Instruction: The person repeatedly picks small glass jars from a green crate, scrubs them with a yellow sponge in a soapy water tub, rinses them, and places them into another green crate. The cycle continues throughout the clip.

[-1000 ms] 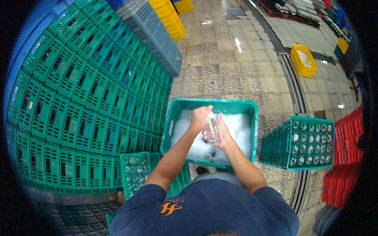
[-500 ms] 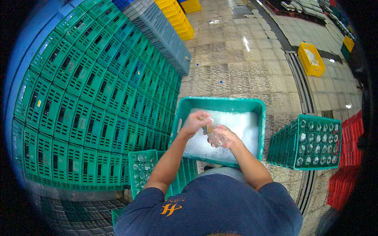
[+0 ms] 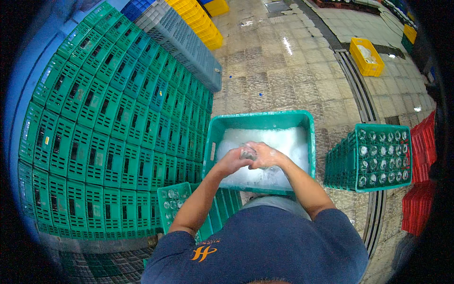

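My left hand (image 3: 231, 161) and my right hand (image 3: 265, 155) are closed together round a clear drinking glass (image 3: 248, 153), whose round end shows between them. Most of the glass is hidden by my fingers. Both hands are above the white suds (image 3: 283, 180) in a green tub (image 3: 309, 142) in front of me. Whether anything else is inside the glass cannot be made out.
To the right, a stack of green crates (image 3: 340, 163) has rows of upturned-looking glasses (image 3: 383, 156) on top. Another green crate with glasses (image 3: 172, 199) stands by my left arm. Tall green crates (image 3: 104, 142) line the left; red crates (image 3: 418, 208) stand far right.
My right hand has come over the glass and my left has moved down beside it. Before, the glass lay tilted in my right hand with my left at its upper end.
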A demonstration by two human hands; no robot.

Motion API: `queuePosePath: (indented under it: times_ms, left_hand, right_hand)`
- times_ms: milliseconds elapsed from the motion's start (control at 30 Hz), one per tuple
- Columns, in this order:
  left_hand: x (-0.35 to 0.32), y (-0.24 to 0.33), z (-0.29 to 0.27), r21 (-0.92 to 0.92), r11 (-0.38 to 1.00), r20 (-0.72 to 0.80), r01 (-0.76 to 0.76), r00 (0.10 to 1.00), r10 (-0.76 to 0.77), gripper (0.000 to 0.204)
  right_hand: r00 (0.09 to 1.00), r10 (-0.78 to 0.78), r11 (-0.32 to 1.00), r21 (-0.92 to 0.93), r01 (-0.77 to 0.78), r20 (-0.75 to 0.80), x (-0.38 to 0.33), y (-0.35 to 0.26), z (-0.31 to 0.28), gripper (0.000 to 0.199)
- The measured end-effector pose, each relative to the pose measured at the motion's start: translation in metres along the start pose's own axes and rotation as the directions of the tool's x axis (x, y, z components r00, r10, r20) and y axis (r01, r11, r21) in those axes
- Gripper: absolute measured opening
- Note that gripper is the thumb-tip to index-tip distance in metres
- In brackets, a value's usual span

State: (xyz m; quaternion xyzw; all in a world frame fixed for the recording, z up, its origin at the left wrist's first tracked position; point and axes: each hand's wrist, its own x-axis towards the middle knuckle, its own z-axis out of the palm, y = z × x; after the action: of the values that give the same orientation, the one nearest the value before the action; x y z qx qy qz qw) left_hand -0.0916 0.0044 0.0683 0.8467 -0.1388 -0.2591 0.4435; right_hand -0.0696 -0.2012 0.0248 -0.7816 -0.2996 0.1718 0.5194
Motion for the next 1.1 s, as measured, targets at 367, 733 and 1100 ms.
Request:
queuePosePath:
  times_ms: [367, 733, 1100]
  left_hand:
    - [0.023, 0.003, 0.072, -0.034, 0.997, -0.489, -0.072, 0.871, 0.046, 0.052]
    - [0.032, -0.002, 0.081, -0.227, 0.964, -0.334, -0.138, 0.941, 0.056, 0.072]
    - [0.090, -0.063, 0.052, -0.731, 0.653, -0.471, -0.200, 0.839, -0.271, 0.032]
  right_hand:
    - [0.913, 0.375, -0.003, 0.985, 0.171, -0.157, 0.049, 0.057, 0.006, 0.032]
    - [0.844, 0.498, 0.192, 0.974, 0.119, -0.201, 0.072, 0.066, 0.002, 0.026]
    - [0.900, 0.402, 0.688, 0.705, -0.173, -0.171, -0.006, 0.048, 0.065, 0.063]
